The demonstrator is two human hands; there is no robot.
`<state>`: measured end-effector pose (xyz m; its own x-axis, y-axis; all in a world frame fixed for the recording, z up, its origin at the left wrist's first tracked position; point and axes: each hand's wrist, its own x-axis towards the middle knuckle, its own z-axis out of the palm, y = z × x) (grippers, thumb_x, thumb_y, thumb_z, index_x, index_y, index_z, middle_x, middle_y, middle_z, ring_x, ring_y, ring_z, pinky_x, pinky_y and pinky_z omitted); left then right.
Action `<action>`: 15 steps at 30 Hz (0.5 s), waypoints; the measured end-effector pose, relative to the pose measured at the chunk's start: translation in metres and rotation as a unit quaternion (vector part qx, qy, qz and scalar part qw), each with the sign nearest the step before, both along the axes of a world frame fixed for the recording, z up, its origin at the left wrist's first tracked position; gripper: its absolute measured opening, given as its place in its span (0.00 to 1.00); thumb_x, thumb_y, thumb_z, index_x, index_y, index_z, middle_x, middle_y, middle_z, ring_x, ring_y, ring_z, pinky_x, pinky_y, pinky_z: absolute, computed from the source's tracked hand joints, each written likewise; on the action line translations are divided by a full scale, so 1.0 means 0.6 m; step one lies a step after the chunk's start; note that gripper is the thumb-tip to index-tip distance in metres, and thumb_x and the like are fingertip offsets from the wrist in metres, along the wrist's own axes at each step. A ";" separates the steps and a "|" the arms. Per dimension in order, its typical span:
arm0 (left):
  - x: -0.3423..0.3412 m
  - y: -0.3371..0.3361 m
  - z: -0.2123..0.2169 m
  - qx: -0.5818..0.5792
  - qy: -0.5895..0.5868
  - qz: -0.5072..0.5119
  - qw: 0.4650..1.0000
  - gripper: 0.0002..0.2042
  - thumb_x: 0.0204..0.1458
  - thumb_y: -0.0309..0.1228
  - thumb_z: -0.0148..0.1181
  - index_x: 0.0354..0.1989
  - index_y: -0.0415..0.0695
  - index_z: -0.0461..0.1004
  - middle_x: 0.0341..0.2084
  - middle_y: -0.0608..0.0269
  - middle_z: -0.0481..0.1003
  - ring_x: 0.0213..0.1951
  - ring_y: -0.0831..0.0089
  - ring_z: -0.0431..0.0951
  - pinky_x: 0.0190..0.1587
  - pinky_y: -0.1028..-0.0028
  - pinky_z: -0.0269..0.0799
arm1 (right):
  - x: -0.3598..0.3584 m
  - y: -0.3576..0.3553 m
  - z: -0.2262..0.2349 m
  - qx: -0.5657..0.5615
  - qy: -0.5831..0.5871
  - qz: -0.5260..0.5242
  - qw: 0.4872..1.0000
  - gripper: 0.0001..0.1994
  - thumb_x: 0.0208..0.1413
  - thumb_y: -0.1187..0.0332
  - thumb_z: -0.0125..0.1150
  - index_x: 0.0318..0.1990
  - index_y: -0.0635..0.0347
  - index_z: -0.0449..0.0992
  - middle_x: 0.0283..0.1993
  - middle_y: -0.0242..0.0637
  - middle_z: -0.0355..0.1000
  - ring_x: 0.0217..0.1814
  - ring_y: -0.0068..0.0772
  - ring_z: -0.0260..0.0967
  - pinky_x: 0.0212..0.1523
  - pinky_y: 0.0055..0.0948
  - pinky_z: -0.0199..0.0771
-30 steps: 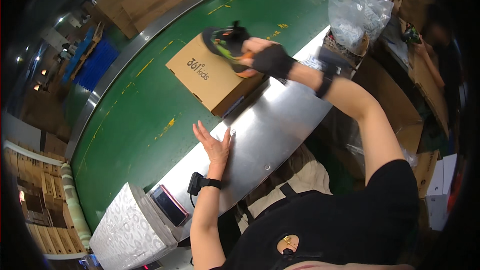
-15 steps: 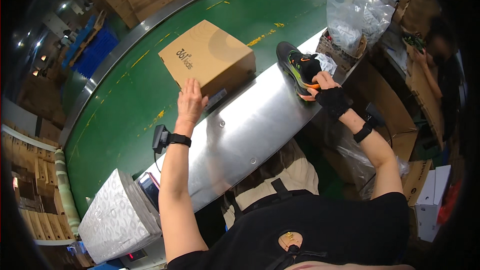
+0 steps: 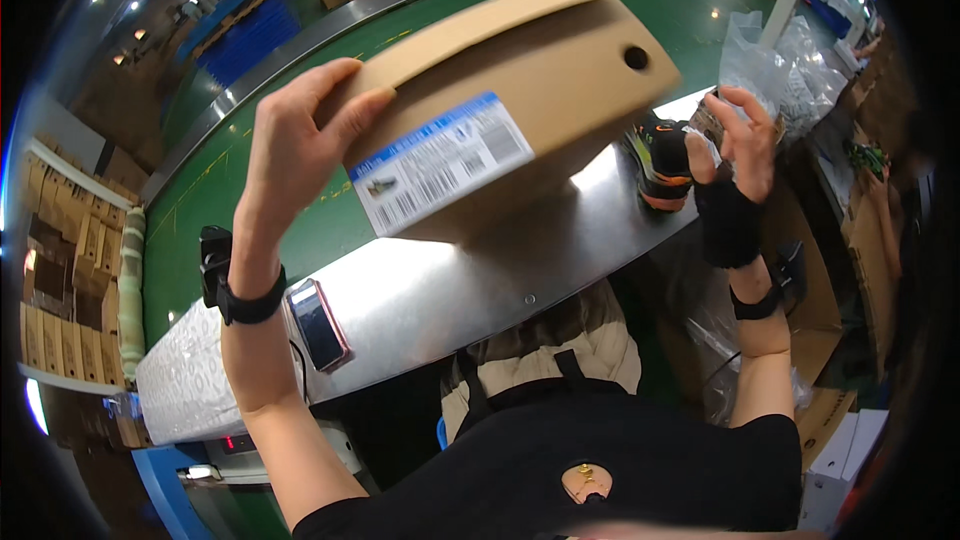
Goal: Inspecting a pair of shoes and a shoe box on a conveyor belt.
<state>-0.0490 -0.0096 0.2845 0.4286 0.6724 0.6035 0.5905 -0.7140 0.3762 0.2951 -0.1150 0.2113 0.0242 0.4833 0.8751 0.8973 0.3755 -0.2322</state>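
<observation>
My left hand (image 3: 300,130) grips the lid corner of a brown cardboard shoebox (image 3: 560,80), thumb on the near side. The box is tilted up over the metal ledge, its label (image 3: 440,162) and a round hole facing me. The lid edge stands slightly off the body at the top. To the right, a dark sneaker (image 3: 660,160) with green and orange parts rests on the ledge, partly behind the box. My right hand (image 3: 745,145), in a black fingerless wrist covering, is raised beside the shoe with fingers apart, holding nothing I can see.
A phone (image 3: 318,325) lies on the metal ledge (image 3: 470,300) at left, near a stack of patterned wrapping paper (image 3: 185,370). Clear plastic bags (image 3: 755,60) stand at the far right. The green belt (image 3: 200,180) curves behind. Another person's hand (image 3: 880,190) shows at the right edge.
The shoebox has been lifted and tipped toward me, so its labelled side shows. My left hand now grips its lid corner. My right hand has let go of the sneaker.
</observation>
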 end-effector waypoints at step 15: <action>0.028 -0.089 -0.027 0.062 0.001 -0.019 0.998 0.21 0.40 0.34 0.69 0.43 0.35 0.74 0.36 0.53 0.77 0.36 0.69 0.77 0.41 0.75 0.70 | -0.045 0.059 0.104 -0.052 -0.183 -0.007 0.982 0.28 0.44 0.50 0.64 0.50 0.57 0.71 0.50 0.42 0.68 0.48 0.46 0.69 0.46 0.34 0.71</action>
